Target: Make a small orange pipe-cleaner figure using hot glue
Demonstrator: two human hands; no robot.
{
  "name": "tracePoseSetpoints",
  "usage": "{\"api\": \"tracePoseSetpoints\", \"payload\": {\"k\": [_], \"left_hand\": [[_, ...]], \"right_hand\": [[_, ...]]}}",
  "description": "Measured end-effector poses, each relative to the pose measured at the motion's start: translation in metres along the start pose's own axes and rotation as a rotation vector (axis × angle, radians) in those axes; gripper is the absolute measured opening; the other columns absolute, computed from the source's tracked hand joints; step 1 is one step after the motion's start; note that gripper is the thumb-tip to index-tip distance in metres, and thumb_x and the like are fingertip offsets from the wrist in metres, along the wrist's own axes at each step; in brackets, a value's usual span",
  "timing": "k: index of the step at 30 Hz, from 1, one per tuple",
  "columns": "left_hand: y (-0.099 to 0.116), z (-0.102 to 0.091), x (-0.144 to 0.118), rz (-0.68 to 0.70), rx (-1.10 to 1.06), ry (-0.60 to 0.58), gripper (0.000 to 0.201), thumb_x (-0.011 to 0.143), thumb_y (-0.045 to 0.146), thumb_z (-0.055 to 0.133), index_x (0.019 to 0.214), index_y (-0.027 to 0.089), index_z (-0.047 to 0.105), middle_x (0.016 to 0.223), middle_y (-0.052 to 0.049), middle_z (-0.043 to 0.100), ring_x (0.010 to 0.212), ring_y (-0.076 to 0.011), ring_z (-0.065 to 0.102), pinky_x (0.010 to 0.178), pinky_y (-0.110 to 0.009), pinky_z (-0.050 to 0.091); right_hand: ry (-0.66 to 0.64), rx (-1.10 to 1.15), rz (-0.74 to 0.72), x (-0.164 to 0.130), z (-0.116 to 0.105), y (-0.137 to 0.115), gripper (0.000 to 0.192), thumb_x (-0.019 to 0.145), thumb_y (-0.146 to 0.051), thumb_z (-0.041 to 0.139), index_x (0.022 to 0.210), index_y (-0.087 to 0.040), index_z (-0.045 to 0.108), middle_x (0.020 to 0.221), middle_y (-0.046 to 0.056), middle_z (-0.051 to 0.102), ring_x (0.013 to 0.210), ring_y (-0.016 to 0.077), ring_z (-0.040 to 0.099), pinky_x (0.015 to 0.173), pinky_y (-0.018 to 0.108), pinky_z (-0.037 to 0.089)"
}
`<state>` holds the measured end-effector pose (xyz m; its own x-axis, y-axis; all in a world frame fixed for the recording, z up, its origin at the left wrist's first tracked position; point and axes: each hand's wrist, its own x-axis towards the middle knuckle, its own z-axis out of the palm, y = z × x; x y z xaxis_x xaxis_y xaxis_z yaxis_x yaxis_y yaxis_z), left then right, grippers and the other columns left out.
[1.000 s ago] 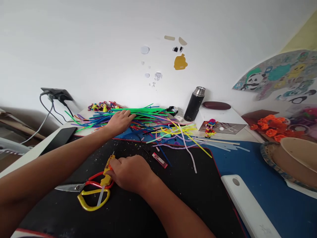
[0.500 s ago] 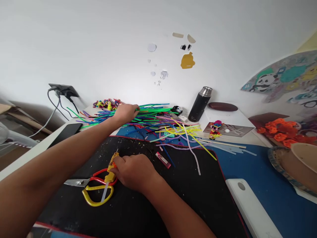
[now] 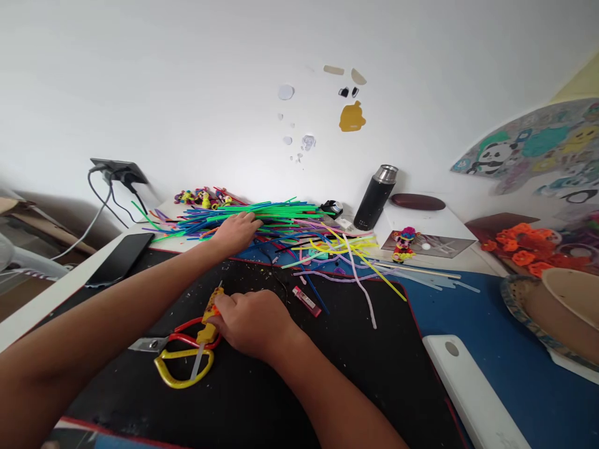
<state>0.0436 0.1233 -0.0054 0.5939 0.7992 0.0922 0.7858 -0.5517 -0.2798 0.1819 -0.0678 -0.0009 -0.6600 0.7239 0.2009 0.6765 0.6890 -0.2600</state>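
Observation:
My left hand reaches to the near side of a heap of colored pipe cleaners, mostly green and blue. Its fingers are stretched over the strands, and the tips rest on or among them. Lower down, my right hand is closed around a small yellow hot glue gun. A translucent glue stick sticks out of its rear end, and the metal nozzle points away from me. Below the glue gun lie scissors with red and yellow handles on the black mat.
A pink lighter and loose yellow and lilac pipe cleaners lie to the right. Further back stand a black thermos and a small pipe-cleaner figure. A phone lies at left, a white device at right.
My left hand has come down and slightly toward me, from above the heap onto its near edge. The right hand keeps the glue gun in the same place.

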Motion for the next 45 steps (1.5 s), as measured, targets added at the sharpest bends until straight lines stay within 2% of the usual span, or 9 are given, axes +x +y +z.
{"api": "tracePoseSetpoints", "payload": {"k": [4,10,13,17,21,23,28,35,45], "left_hand": [[0.001,-0.002,0.009,-0.017,-0.019,0.004,0.031,0.104,0.023,0.048,0.111,0.015,0.077,0.110,-0.018,0.072,0.108,-0.0338,0.068,0.086,-0.041,0.051],[-0.014,-0.020,0.010,-0.033,-0.065,0.059,0.033,0.103,0.031,0.048,0.112,0.020,0.078,0.115,-0.014,0.073,0.114,-0.0322,0.067,0.086,-0.038,0.052],[-0.025,-0.027,0.015,-0.138,-0.166,0.100,0.035,0.102,0.036,0.049,0.113,0.022,0.079,0.120,-0.014,0.074,0.115,-0.0326,0.067,0.086,-0.038,0.052],[-0.027,-0.021,0.019,-0.286,-0.327,0.046,0.030,0.097,0.038,0.056,0.111,0.022,0.077,0.099,-0.009,0.080,0.091,-0.0288,0.074,0.073,-0.034,0.051],[-0.013,-0.006,0.011,-0.182,-0.378,0.025,0.035,0.096,0.036,0.057,0.125,0.023,0.071,0.101,-0.005,0.082,0.087,-0.0250,0.076,0.070,-0.031,0.052],[-0.006,0.000,0.006,-0.114,-0.371,0.019,0.033,0.097,0.034,0.054,0.122,0.024,0.073,0.104,-0.006,0.082,0.090,-0.0256,0.076,0.073,-0.032,0.054],[0.002,0.005,0.005,0.008,-0.269,0.002,0.039,0.099,0.024,0.044,0.117,0.025,0.078,0.123,-0.010,0.078,0.114,-0.0305,0.071,0.089,-0.037,0.055],[-0.001,0.008,0.012,0.000,-0.126,0.015,0.047,0.103,0.023,0.041,0.139,0.023,0.071,0.130,-0.016,0.071,0.120,-0.0332,0.068,0.086,-0.038,0.055],[0.011,-0.005,0.020,0.028,-0.090,0.011,0.028,0.103,0.027,0.051,0.123,0.020,0.070,0.119,-0.016,0.073,0.107,-0.0328,0.070,0.081,-0.039,0.053]], "right_hand": [[-0.010,-0.006,0.002,0.000,0.001,-0.001,0.035,0.113,-0.045,0.050,0.115,-0.015,0.067,0.097,0.012,0.081,0.085,0.0284,0.082,0.066,0.032,0.059],[0.010,0.006,-0.010,-0.001,0.003,-0.001,0.034,0.113,-0.044,0.050,0.116,-0.015,0.065,0.097,0.012,0.081,0.084,0.0276,0.082,0.066,0.032,0.059],[0.015,0.009,-0.013,-0.001,0.005,-0.001,0.033,0.112,-0.043,0.051,0.117,-0.014,0.066,0.098,0.011,0.081,0.084,0.0281,0.081,0.066,0.033,0.059],[0.008,-0.005,-0.013,0.000,0.006,0.000,0.033,0.112,-0.043,0.050,0.117,-0.015,0.066,0.099,0.010,0.081,0.083,0.0289,0.081,0.063,0.036,0.060],[0.012,-0.004,-0.014,0.000,0.005,0.000,0.032,0.112,-0.043,0.050,0.117,-0.015,0.065,0.099,0.010,0.082,0.082,0.0278,0.081,0.064,0.035,0.060],[0.013,-0.001,-0.018,0.000,0.004,-0.001,0.032,0.112,-0.044,0.052,0.117,-0.015,0.066,0.099,0.011,0.082,0.083,0.0276,0.081,0.064,0.034,0.060],[0.015,-0.004,-0.009,0.000,0.004,-0.001,0.034,0.112,-0.045,0.051,0.117,-0.015,0.066,0.097,0.012,0.082,0.081,0.0280,0.081,0.063,0.035,0.060],[0.022,0.001,-0.032,0.000,0.005,0.000,0.032,0.112,-0.044,0.051,0.116,-0.015,0.065,0.098,0.011,0.081,0.082,0.0272,0.081,0.063,0.034,0.060],[-0.002,0.021,-0.018,0.000,0.000,-0.004,0.033,0.111,-0.045,0.055,0.117,-0.015,0.066,0.099,0.010,0.082,0.082,0.0270,0.082,0.060,0.032,0.058]]}}
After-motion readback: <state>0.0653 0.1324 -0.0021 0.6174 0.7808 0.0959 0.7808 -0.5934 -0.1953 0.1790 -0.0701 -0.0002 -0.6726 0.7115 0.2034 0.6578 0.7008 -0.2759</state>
